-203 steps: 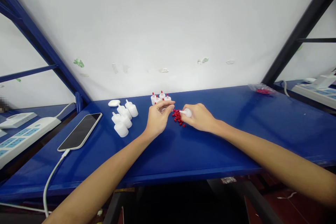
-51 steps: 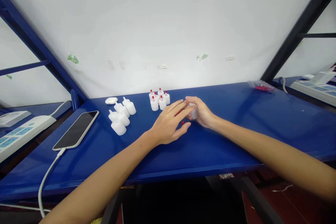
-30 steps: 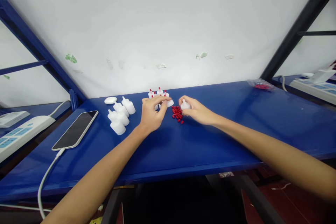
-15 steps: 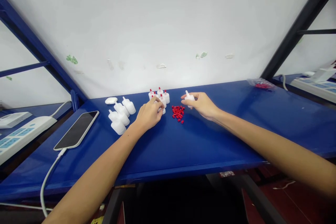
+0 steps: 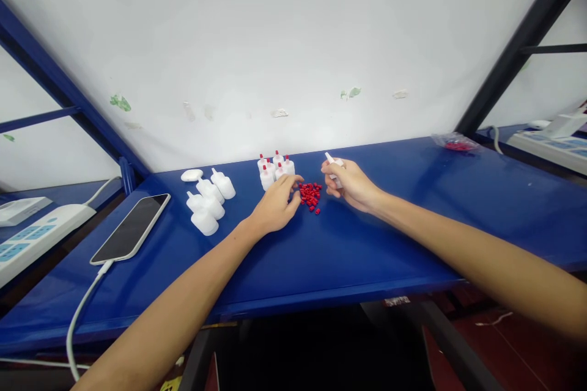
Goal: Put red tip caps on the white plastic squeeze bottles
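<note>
My right hand [image 5: 351,182] is wrapped round a small white squeeze bottle [image 5: 336,164], whose bare nozzle points up and to the left. My left hand [image 5: 277,201] is at the left edge of a pile of small red caps [image 5: 310,194], thumb and fingers apart, with nothing seen between them. Just behind that hand, several white bottles with red caps on their nozzles [image 5: 266,178] stand upright in a cluster. Further left, several uncapped white bottles [image 5: 205,220] are grouped on the blue table.
A phone [image 5: 131,229] with a white charging cable [image 5: 77,311] lies at the left. Near the wall is a white rounded case [image 5: 191,175]. A power strip [image 5: 43,238] sits far left. At the back right lies a clear bag with red pieces [image 5: 456,143].
My left hand has moved right, from the capped bottles to the red caps. My right hand still holds the bottle, now tilted more to the left. The view has shifted slightly.
</note>
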The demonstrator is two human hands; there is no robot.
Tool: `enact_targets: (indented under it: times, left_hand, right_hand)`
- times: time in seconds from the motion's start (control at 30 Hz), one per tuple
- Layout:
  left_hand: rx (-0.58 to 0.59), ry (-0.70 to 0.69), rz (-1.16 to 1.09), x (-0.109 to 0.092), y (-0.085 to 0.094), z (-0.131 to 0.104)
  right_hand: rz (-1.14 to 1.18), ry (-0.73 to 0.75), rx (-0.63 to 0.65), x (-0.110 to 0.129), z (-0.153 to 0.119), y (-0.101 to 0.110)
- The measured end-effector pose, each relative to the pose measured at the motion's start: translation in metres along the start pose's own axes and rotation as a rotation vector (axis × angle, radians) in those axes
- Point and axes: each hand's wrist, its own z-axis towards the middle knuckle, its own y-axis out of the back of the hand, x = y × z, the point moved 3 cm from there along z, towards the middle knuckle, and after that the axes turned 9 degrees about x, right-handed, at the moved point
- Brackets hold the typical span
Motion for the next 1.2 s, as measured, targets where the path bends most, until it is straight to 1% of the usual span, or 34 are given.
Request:
enact_targets:
  times: [0.07, 0.13, 0.23, 0.37, 0.47, 0.57, 0.73, 0.9, 1.03, 1.2]
  left_hand:
    - [0.03, 0.018, 0.042, 0.005, -0.002, 0.001]
    - [0.074, 0.004, 0.094, 0.009, -0.005, 0.001]
    - [0.128, -0.031, 0.18, 0.011, -0.009, 0.002]
    - [0.175, -0.039, 0.248, 0.011, -0.011, 0.003]
    - [0.167, -0.045, 0.235, 0.01, -0.01, 0.003]
    - [0.149, -0.037, 0.208, 0.01, -0.008, 0.003]
    - [0.146, -0.037, 0.193, 0.008, -0.007, 0.003]
    - [0.169, -0.049, 0.269, 0.008, -0.01, 0.004]
    - [0.182, -0.065, 0.273, 0.009, -0.011, 0.004]
    - [0.119, -0.044, 0.199, 0.007, -0.008, 0.002]
  right_hand:
    - [-0.038, 0.033, -0.002, 0.001, 0.001, 0.0]
    - [-0.065, 0.04, 0.0, 0.0, 0.001, 0.0]
    - [-0.116, 0.015, -0.006, -0.001, 0.001, 0.002]
    - [-0.215, -0.008, -0.011, -0.005, 0.002, 0.005]
    - [-0.245, 0.041, 0.017, -0.007, 0.003, 0.007]
    - [-0.162, 0.071, 0.087, -0.007, 0.004, 0.006]
    - [-0.009, 0.059, 0.161, -0.006, 0.005, 0.002]
    - [0.063, 0.054, 0.202, -0.004, 0.003, -0.001]
    - [0.042, 0.042, 0.213, -0.004, 0.003, -0.002]
    - [-0.036, 0.055, 0.24, -0.009, 0.005, 0.0]
